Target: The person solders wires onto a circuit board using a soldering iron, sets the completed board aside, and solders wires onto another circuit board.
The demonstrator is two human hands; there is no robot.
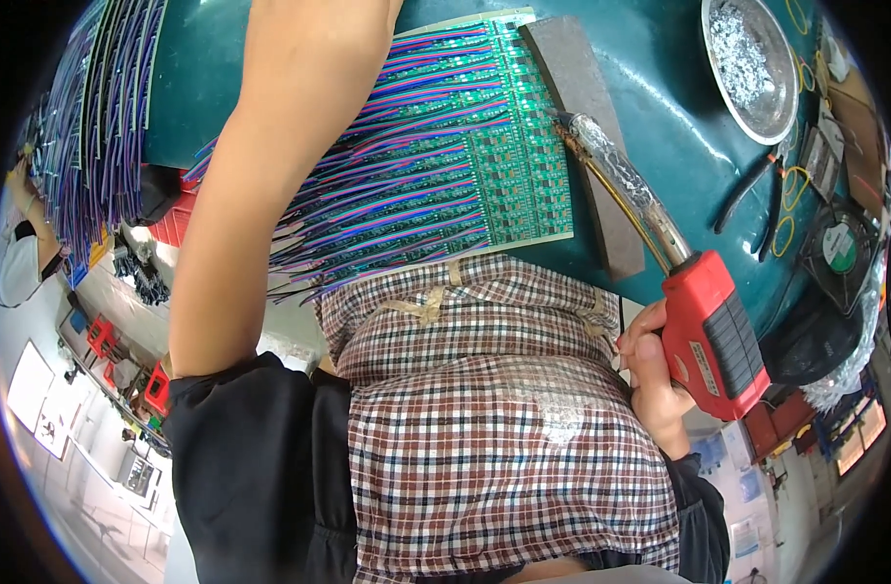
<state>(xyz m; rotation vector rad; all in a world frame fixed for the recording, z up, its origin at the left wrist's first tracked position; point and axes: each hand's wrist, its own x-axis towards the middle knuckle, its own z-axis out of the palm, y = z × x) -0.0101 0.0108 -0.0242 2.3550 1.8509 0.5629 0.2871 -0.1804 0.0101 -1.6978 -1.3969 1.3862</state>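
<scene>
On the green desk (684, 185), we see a circuit-board panel (523, 175) with rows of coloured wires (397, 161), beside a dark bar (574, 68); the right hand (655, 375) is wrapped around a red soldering gun (713, 336), its tip near the panel's right edge; the left hand (319, 19) runs past the upper edge, so we cannot tell its grip

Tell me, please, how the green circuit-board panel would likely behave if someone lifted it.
The green circuit-board panel looks flat and thin, so it would probably lift as a stiff sheet. Its coloured wires splay loosely at their left ends and would likely flop. The small components look exposed, so knocks might damage them.
</scene>
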